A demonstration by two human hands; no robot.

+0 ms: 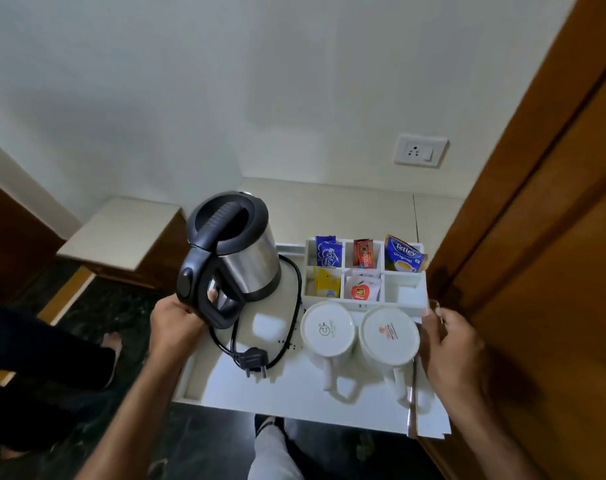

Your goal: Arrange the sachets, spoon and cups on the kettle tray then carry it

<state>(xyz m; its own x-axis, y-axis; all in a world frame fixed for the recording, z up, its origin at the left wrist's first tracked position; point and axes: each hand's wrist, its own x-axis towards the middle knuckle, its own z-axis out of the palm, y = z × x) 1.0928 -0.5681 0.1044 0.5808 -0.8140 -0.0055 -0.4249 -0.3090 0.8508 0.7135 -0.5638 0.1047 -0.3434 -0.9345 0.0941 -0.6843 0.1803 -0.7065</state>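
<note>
A white tray (294, 393) is held over the dark floor, in front of a beige counter. My left hand (175, 323) grips its left edge, partly behind the handle of the steel kettle (246, 258). My right hand (450, 344) grips the right edge. Two white cups (327, 329) (388, 336) stand upside down at the tray's right. Behind them a white organiser (405, 285) holds sachets (362, 289) in several compartments. A thin metal spoon (413, 396) lies along the right edge, partly under my right hand. The kettle's black cord and plug (255, 360) lie on the tray.
The beige counter (346, 209) lies behind the tray, with a wall socket (421, 150) above it. A wooden door panel (537, 237) stands close on the right. Another person's legs (52, 341) are at the left, and a low padded stool (121, 233) stands beyond them.
</note>
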